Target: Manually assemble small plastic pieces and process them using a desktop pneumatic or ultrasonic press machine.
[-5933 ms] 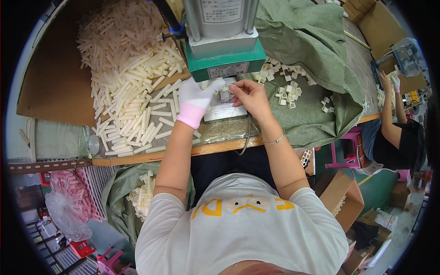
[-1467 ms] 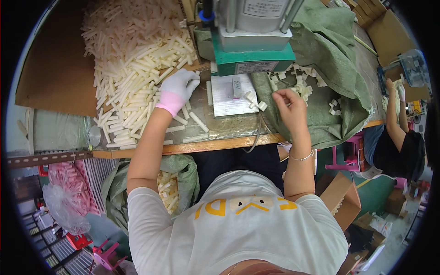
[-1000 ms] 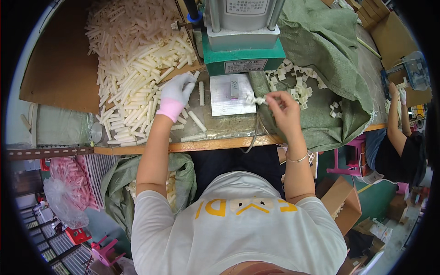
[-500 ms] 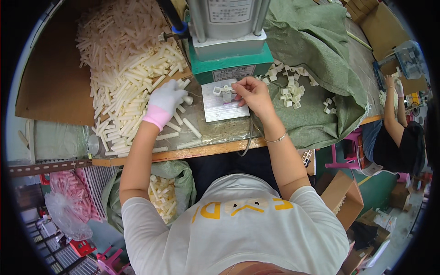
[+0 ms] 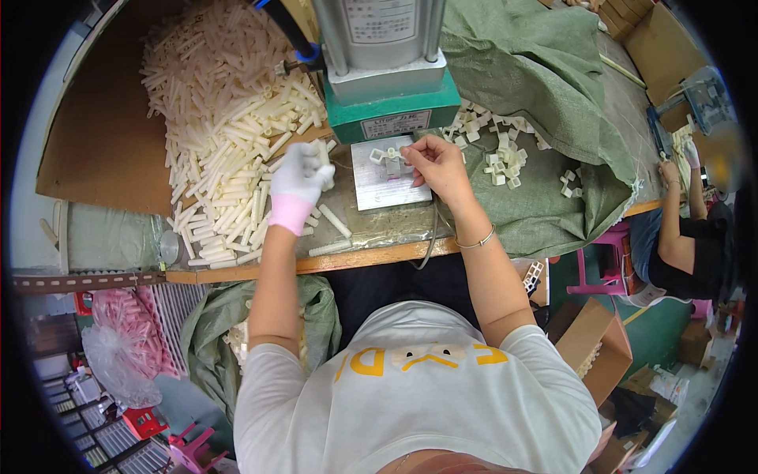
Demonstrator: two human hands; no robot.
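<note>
The right hand (image 5: 439, 163) pinches the connector (image 5: 381, 156), which sits left of its fingertips over the block (image 5: 393, 168); a slack pinch could tip it, and fingers could get nipped if the press (image 5: 395, 109) just beyond drops. Left of that grip, the left hand (image 5: 301, 175) holds 1 tube (image 5: 324, 152), its finger placement blurred; the press's top is cut off.

a workshop, shown by its press (image 5: 393, 104), co-worker (image 5: 683, 245) and tubes (image 5: 225, 146) heaped toward the left edge of the workbench (image 5: 375, 229).
</note>
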